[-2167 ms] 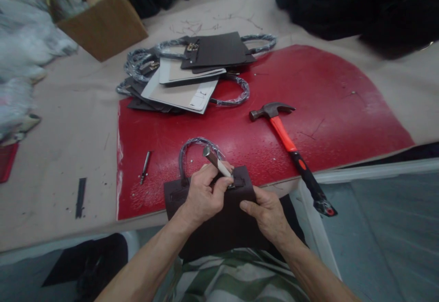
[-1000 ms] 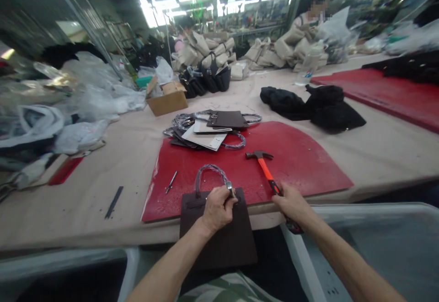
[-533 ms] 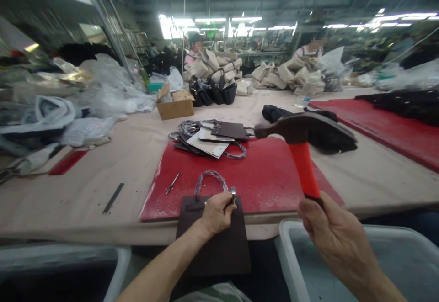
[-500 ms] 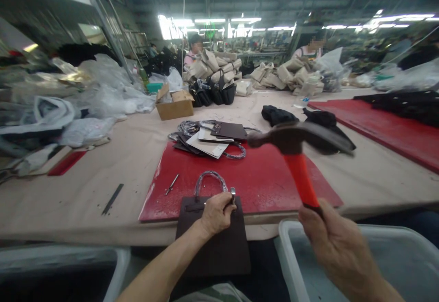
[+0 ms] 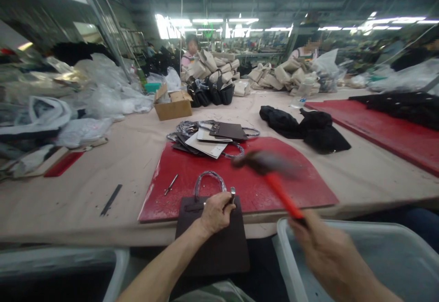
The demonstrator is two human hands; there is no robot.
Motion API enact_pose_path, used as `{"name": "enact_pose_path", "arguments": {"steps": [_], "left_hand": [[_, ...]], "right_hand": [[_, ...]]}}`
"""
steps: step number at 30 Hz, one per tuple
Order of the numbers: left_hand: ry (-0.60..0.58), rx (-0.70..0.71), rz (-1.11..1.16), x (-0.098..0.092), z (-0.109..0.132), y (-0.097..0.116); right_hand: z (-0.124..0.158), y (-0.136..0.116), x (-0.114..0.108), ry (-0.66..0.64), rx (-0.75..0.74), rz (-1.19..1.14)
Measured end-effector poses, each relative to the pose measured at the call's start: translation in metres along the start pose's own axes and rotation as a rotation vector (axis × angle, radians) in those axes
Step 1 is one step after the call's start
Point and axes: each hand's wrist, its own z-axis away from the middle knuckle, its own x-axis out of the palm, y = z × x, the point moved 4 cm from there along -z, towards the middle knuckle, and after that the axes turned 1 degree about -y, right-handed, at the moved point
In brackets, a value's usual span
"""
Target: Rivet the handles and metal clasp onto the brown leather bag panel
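Observation:
My left hand (image 5: 215, 211) is closed round a small metal punch (image 5: 232, 193), holding it upright on the top edge of a dark brown bag panel (image 5: 212, 242) with a wrapped handle (image 5: 209, 181). The panel lies half on a red cutting board (image 5: 274, 188) and hangs over the table edge. My right hand (image 5: 318, 247) grips the orange handle of a claw hammer (image 5: 270, 172). The hammer is blurred by motion, its head above and to the right of the punch.
A pile of bag panels and handles (image 5: 212, 135) lies at the board's far edge. A small tool (image 5: 170, 184) and a dark strip (image 5: 111, 199) lie to the left. Behind are a cardboard box (image 5: 173, 103), black cloth (image 5: 305, 128), plastic bags, and other people at work. A grey bin (image 5: 377, 256) stands below right.
My right hand picked the hammer up off the red board, raised it high, and now it swings down and left toward the punch. My left hand keeps the punch still on the panel.

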Motion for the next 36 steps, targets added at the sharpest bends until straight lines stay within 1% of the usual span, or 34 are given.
{"name": "enact_pose_path", "arguments": {"steps": [2,5,8,10,12,14,16,17,19,20,22,23,25,27,28,30,31,33,34,35,36], "left_hand": [[0.002,0.01,0.005,0.0,0.0,0.0],[0.015,0.017,0.014,0.0,0.0,-0.001],[0.016,0.026,0.025,0.002,0.0,-0.002],[0.019,0.032,0.023,0.003,0.0,-0.002],[0.03,0.037,0.022,0.003,-0.001,-0.002],[0.038,0.041,0.027,0.002,-0.001,-0.001],[0.041,0.04,0.032,0.001,-0.001,-0.001],[0.038,0.038,0.033,0.0,-0.001,-0.001],[0.032,0.032,0.031,-0.001,-0.001,-0.001],[0.03,0.032,0.032,-0.001,-0.001,-0.001],[0.029,0.035,0.045,0.0,0.0,-0.002],[0.03,0.037,0.058,0.001,0.0,-0.002],[0.035,0.023,0.104,0.004,0.001,-0.002],[0.068,-0.061,0.204,0.002,0.0,-0.005],[0.11,-0.14,0.27,-0.001,0.0,-0.008],[0.239,-0.337,0.399,-0.016,0.002,-0.019],[0.314,-0.418,0.44,-0.029,0.004,-0.027],[0.443,-0.518,0.415,-0.063,0.008,-0.047],[0.474,-0.55,0.336,-0.085,0.011,-0.06],[0.475,-0.597,0.193,-0.108,0.014,-0.074],[0.443,-0.666,0.008,-0.131,0.019,-0.089]], "right_hand": [[0.004,0.007,0.022,-0.137,0.009,0.073],[0.002,0.025,0.035,-0.317,0.087,0.172],[-0.009,0.047,0.046,-0.385,0.175,0.124],[-0.022,0.064,0.062,-0.416,0.197,0.079],[-0.037,0.078,0.081,-0.419,0.2,0.128],[-0.05,0.086,0.097,-0.384,0.213,0.238],[-0.06,0.082,0.107,-0.3,0.186,0.327],[-0.064,0.075,0.111,-0.245,0.134,0.344],[-0.067,0.054,0.122,-0.151,-0.035,0.327],[-0.067,0.043,0.131,-0.133,-0.125,0.289],[-0.062,0.026,0.153,-0.181,-0.241,0.188],[-0.059,0.021,0.166,-0.221,-0.263,0.144],[-0.054,0.017,0.188,-0.27,-0.26,0.081],[-0.051,0.018,0.201,-0.264,-0.242,0.042],[-0.05,0.019,0.204,-0.25,-0.237,0.032],[-0.049,0.023,0.206,-0.225,-0.236,0.029],[-0.049,0.025,0.206,-0.214,-0.241,0.027],[-0.049,0.028,0.206,-0.19,-0.264,0.022],[-0.049,0.03,0.207,-0.172,-0.277,0.021],[-0.049,0.032,0.208,-0.153,-0.288,0.023],[-0.049,0.034,0.21,-0.132,-0.299,0.028]]}}
